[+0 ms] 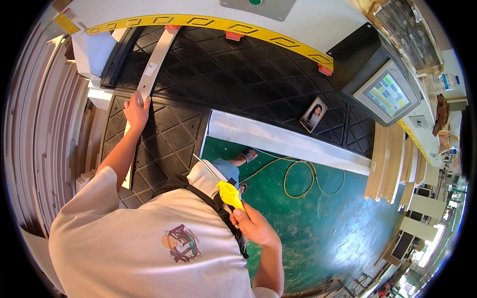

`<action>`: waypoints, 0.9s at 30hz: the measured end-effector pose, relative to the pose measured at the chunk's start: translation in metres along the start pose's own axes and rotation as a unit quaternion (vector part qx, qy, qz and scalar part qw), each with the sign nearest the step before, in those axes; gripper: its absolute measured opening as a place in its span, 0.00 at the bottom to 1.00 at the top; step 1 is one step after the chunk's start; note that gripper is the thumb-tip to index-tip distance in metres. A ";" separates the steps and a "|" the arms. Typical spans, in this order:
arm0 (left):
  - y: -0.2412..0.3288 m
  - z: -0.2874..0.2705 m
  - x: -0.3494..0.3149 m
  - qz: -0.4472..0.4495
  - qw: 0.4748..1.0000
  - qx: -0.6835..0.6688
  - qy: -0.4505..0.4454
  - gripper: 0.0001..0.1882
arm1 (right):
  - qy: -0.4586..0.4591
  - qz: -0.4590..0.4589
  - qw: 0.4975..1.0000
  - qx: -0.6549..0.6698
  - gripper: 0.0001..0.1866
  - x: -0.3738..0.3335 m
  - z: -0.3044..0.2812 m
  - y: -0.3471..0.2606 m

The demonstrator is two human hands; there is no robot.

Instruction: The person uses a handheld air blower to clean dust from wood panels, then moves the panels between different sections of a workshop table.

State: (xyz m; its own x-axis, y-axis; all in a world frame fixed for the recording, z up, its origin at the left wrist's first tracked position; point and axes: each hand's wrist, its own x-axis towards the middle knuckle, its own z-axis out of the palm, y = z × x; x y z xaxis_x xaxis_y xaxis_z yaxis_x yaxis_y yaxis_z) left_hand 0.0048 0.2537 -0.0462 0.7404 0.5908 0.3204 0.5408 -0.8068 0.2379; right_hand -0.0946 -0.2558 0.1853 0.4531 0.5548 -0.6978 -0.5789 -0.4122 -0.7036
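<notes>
**Strip on the black mat, yellow tool in hand**

A workshop with a green floor [318,223] and a large machine whose worktop [238,69] is covered in black diamond-patterned matting, edged at the far side by a yellow band [223,24]. The person's own white-shirted torso hides the near edge of the worktop and the lower end of the long pale strip [155,64]; its far end runs to the worktop's far left corner, under the yellow band.

The left hand [136,110] lies flat on that strip near the worktop's left edge, fingers spread and pressing down rather than closed around it. The strip is narrow, flat, grey-white, with a small label partway along.

The right hand [253,224] is off the worktop, over the floor, its grip clamped on a yellow air-blow tool [230,194] with a thin metal nozzle [206,168] pointing up-left; what sort of trigger it has is hard to make out.

Further out, a small photo card [313,114] leans near the worktop's right edge, beside a control screen [387,93]. A yellow hose [298,179] loops on the floor, and a sandalled foot [246,157] shows beneath the worktop's front rail [278,139].
</notes>
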 end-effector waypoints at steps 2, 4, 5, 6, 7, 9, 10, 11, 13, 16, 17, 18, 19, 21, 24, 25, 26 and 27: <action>0.007 -0.001 0.003 -0.018 1.000 0.000 -0.011 0.30 | 0.012 -0.023 0.999 0.042 0.23 -0.004 0.001 0.007; 0.011 -0.001 0.004 -0.035 0.999 0.002 -0.023 0.30 | 0.016 -0.031 0.998 0.056 0.23 -0.006 0.003 0.020; 0.011 0.002 0.004 -0.039 0.999 -0.002 -0.031 0.31 | 0.019 -0.040 0.997 0.069 0.23 -0.007 0.004 0.024; 0.009 0.002 0.006 -0.044 0.998 -0.005 -0.036 0.33 | 0.017 -0.040 0.997 0.069 0.23 -0.008 0.004 0.025; 0.006 0.007 0.006 -0.045 0.998 -0.003 -0.035 0.33 | 0.016 -0.037 0.997 0.064 0.23 -0.009 0.004 0.024; 0.003 0.015 0.004 -0.019 0.999 0.030 0.020 0.34 | 0.016 -0.035 0.997 0.061 0.23 -0.012 0.005 0.024; 0.001 0.016 0.004 -0.018 0.999 0.030 0.020 0.34 | 0.028 -0.040 0.998 0.039 0.23 -0.014 0.007 0.025; 0.000 0.017 0.004 -0.021 0.999 0.049 0.001 0.34 | 0.041 -0.044 0.998 0.016 0.24 -0.015 0.008 0.025; 0.002 0.018 0.005 -0.018 0.998 0.065 -0.020 0.35 | 0.056 -0.060 0.996 0.024 0.24 -0.015 0.012 0.031; 0.001 0.017 0.004 -0.021 0.997 0.069 -0.012 0.32 | 0.071 -0.071 0.995 0.023 0.26 -0.017 0.014 0.035; -0.001 0.017 0.004 -0.024 0.996 0.079 -0.016 0.33 | 0.073 -0.067 0.995 0.017 0.26 -0.018 0.014 0.036; -0.002 0.018 0.004 -0.028 0.995 0.089 -0.019 0.34 | 0.071 -0.067 0.995 0.017 0.26 -0.018 0.014 0.037; 0.001 0.018 0.005 -0.025 0.996 0.089 -0.021 0.34 | 0.075 -0.066 0.995 0.013 0.27 -0.019 0.015 0.037; 0.005 0.018 0.005 -0.020 0.996 0.083 -0.016 0.34 | 0.078 -0.066 0.995 0.009 0.27 -0.020 0.014 0.037; 0.005 0.016 0.006 -0.019 0.996 0.088 -0.019 0.34 | 0.071 -0.059 0.996 -0.006 0.28 -0.019 0.013 0.032; 0.004 0.016 0.005 -0.020 0.996 0.088 -0.018 0.34 | 0.073 -0.061 0.995 -0.011 0.28 -0.019 0.013 0.031; 0.004 0.017 0.005 -0.019 0.996 0.087 -0.018 0.34 | 0.074 -0.063 0.995 -0.016 0.28 -0.019 0.013 0.030; 0.005 0.016 0.005 -0.019 0.996 0.086 -0.017 0.34 | 0.074 -0.063 0.995 -0.017 0.28 -0.018 0.013 0.031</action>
State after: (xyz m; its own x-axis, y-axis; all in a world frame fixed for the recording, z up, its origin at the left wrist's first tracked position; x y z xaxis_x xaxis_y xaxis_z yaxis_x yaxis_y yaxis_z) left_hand 0.0174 0.2525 -0.0581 0.7302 0.6222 0.2822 0.6264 -0.7746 0.0868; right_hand -0.1290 -0.2692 0.1781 0.6172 0.4917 -0.6142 -0.4892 -0.3715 -0.7891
